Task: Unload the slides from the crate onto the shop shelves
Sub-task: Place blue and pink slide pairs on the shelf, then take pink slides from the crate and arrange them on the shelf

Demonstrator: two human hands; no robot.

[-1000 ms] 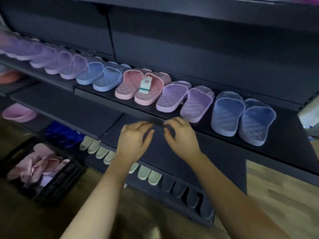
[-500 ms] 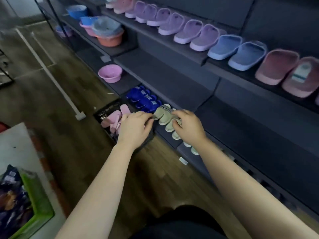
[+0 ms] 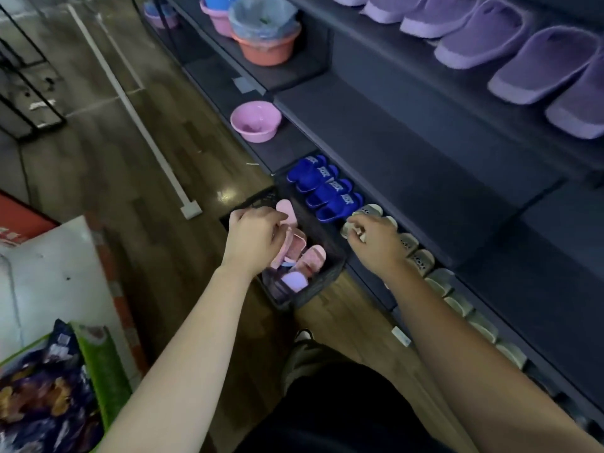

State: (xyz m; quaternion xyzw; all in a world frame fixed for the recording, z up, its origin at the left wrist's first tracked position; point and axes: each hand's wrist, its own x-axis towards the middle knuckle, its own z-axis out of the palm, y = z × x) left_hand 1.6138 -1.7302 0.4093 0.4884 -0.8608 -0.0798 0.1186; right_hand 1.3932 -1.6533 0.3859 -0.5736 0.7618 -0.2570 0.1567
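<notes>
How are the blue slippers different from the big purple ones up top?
The blue slides are dark blue with white lettering on the strap; the purple slides are pale and show no lettering. The blue slides sit packed together on the bottom shelf, while the purple slides line an upper shelf. Both are open-backed slides lined up in rows.

You've got a pink basin (image 3: 255,120) sitting alone on a low shelf level, upright. Above and behind it, an orange basin (image 3: 268,47) with a bluish plastic liner bunched inside; just beside it a pink tub holding something blue (image 3: 216,14). A white strip (image 3: 130,106) runs along the wood floor (image 3: 98,178). Lower left you see a white carton (image 3: 55,273) with a green-edged snack pack (image 3: 62,393) lying near it. Black wire rack (image 3: 26,76) stands far left.
</notes>
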